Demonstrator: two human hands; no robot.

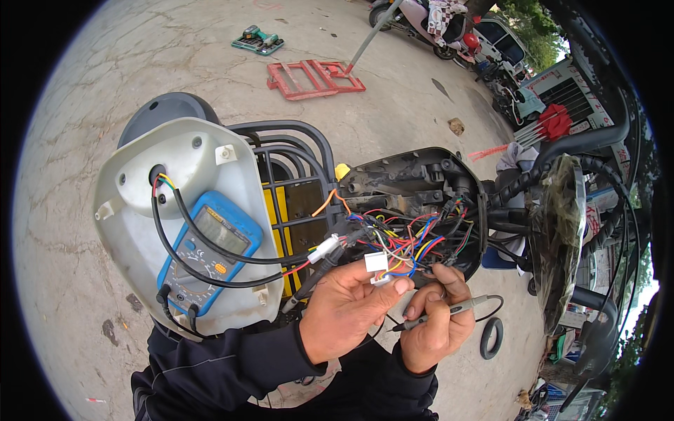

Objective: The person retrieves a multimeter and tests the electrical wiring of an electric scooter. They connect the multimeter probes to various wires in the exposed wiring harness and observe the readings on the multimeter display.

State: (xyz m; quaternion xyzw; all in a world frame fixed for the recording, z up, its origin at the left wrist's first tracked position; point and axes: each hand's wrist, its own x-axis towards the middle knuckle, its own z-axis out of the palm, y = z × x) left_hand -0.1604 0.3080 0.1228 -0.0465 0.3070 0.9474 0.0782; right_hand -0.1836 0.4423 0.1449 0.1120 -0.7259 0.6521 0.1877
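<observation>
My left hand (345,313) is closed, thumb and fingers pinching a white wire connector (380,279) with coloured wires running into it. Just above its fingertips sits another white connector block (375,262). My right hand (437,324) is closed round a grey multimeter probe (456,307), its dark tip pointing left; some of its fingers reach up to the wires. Both hands are at the near edge of a tangled wire bundle (414,242) in the opened black scooter body (404,168). A blue multimeter (212,252) lies left, inside an upturned white plastic cover (116,200).
Thick black cables (232,282) run from the cover to a white plug (324,248). A black metal rack (298,128) stands beside it. Handlebars and a wrapped panel (558,242) are on the right. On the ground lie a red metal frame (316,77), a green tool case (257,43) and a black ring (491,338).
</observation>
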